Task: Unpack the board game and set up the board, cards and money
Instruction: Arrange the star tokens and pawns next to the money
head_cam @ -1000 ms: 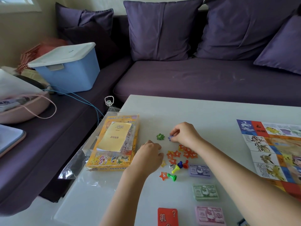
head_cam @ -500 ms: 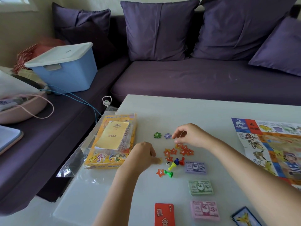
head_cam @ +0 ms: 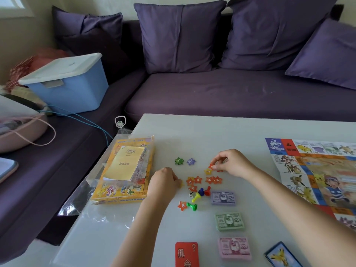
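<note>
The right hand [head_cam: 234, 163] has its thumb and forefinger pinched on an orange star [head_cam: 212, 166], with the other fingers curled loosely behind. The star is held low, just above a yellow star marked 3 [head_cam: 208, 171] that lies flat on the white table [head_cam: 212, 130].

The left hand [head_cam: 163, 185] rests knuckles up with its fingers curled under. A sliver of a yellow piece [head_cam: 181, 183] shows at its fingertips, but I cannot tell whether the fingers grip it or only touch it.

Between the two hands lies a group of orange stars [head_cam: 198, 180], each marked 4. Beyond the hands, a green star [head_cam: 178, 161] and a purple star [head_cam: 191, 161] lie side by side.

Just nearer than the group are a white die [head_cam: 191, 194], a blue pawn [head_cam: 201, 191], a red pawn [head_cam: 207, 190] and a tipped yellow pawn [head_cam: 196, 197]. A green pawn [head_cam: 192, 206] lies on its side beside one more orange star [head_cam: 182, 205].

Three stacks of play money run toward the near edge: purple notes [head_cam: 223, 198], green notes [head_cam: 229, 221] and pink notes [head_cam: 234, 248]. A red card [head_cam: 186, 254] and a blue card deck [head_cam: 281, 256] lie nearest.

The board [head_cam: 317, 176] is spread open at the right. The yellow game box [head_cam: 123, 191], with a yellow leaflet [head_cam: 124, 162] on top, sits in a clear plastic bag [head_cam: 77, 203] at the left.
</note>
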The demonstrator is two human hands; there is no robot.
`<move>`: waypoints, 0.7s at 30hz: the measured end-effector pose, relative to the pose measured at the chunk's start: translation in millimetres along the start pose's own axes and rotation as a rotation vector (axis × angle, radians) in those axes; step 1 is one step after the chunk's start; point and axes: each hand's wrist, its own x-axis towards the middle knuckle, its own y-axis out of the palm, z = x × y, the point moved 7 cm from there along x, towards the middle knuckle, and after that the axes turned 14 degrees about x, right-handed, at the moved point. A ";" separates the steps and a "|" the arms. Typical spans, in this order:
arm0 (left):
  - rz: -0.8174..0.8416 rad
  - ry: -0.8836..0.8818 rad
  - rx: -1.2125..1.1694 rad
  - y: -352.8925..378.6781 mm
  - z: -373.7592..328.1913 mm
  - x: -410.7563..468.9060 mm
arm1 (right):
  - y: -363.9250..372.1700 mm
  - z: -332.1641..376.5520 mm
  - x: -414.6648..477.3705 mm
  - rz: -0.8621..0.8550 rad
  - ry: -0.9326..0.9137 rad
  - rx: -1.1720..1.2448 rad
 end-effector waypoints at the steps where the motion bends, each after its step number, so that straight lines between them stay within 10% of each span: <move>1: -0.030 -0.005 0.002 -1.1 -1.9 -0.3 | -1.5 -1.2 0.8 -0.005 0.007 0.013; 9: -0.026 0.020 -0.056 -4.2 -4.3 3.3 | -8.8 11.7 -8.5 -0.054 -0.083 -0.112; 21: -0.029 0.022 -0.116 -2.9 -0.3 3.9 | 60.1 47.1 -38.9 0.407 -0.306 -0.417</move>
